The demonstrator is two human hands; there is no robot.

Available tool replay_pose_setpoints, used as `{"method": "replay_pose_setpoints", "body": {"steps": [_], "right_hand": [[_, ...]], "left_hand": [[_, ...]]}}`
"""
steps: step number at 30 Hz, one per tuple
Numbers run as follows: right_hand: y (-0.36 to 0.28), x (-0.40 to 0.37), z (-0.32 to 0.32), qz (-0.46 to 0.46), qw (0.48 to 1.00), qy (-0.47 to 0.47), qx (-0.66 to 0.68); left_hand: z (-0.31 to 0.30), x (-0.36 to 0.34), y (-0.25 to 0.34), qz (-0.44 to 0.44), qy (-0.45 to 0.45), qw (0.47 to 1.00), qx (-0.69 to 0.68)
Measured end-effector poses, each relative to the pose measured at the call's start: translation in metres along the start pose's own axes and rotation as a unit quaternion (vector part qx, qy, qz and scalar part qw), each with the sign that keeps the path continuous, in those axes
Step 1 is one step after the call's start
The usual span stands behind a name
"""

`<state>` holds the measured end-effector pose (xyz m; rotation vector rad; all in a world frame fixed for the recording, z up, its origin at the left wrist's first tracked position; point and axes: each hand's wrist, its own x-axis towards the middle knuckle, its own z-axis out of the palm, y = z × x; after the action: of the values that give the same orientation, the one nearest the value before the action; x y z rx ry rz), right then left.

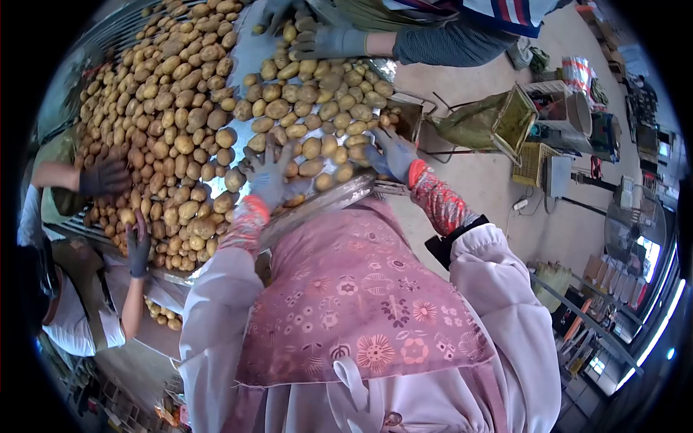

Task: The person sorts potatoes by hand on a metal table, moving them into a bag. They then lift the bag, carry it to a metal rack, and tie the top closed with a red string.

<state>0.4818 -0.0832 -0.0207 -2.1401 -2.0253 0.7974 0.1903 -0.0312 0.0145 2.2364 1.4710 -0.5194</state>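
Many potatoes (310, 148) lie across a metal sorting table (238, 144). My left hand (268, 175), in a grey-blue glove with a red patterned cuff, is over the table's near side. Its fingers are spread and reach in among the potatoes, with none visibly gripped. My right hand (394, 154), gloved the same way, is at the table's right end beside several potatoes. Its fingers are apart, and the palm side is hidden. A metal rim (321, 202) runs along the near edge, between the potatoes and my pink patterned apron (361, 289).
Across the table, a co-worker's gloved hand (328, 43) rests near potatoes. Another person's gloved hands (105, 177) are over the large pile (166, 108) at left. Beyond the right end stand a green sack on a frame (476, 119) and a yellow crate (533, 164).
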Motion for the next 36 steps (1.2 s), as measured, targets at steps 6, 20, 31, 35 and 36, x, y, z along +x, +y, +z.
{"method": "replay_pose_setpoints", "body": {"steps": [6, 20, 31, 35, 36], "right_hand": [[-0.060, -0.001, 0.041, -0.189, 0.980, 0.002, -0.070], [-0.092, 0.041, 0.088, -0.157, 0.983, 0.071, 0.065], [-0.039, 0.027, 0.040, -0.123, 0.992, 0.029, -0.018], [-0.080, 0.011, 0.086, -0.210, 0.972, 0.080, 0.075], [-0.074, 0.001, 0.084, -0.209, 0.971, 0.080, 0.082]], "left_hand": [[0.074, 0.040, -0.005, 0.217, 0.188, 0.951, -0.118], [0.097, -0.006, -0.038, 0.043, 0.156, 0.987, -0.019], [0.056, -0.040, -0.089, 0.088, 0.249, 0.964, 0.002], [0.063, -0.005, -0.062, 0.178, 0.172, 0.969, 0.009], [0.066, -0.001, -0.061, 0.179, 0.143, 0.973, -0.010]]}}
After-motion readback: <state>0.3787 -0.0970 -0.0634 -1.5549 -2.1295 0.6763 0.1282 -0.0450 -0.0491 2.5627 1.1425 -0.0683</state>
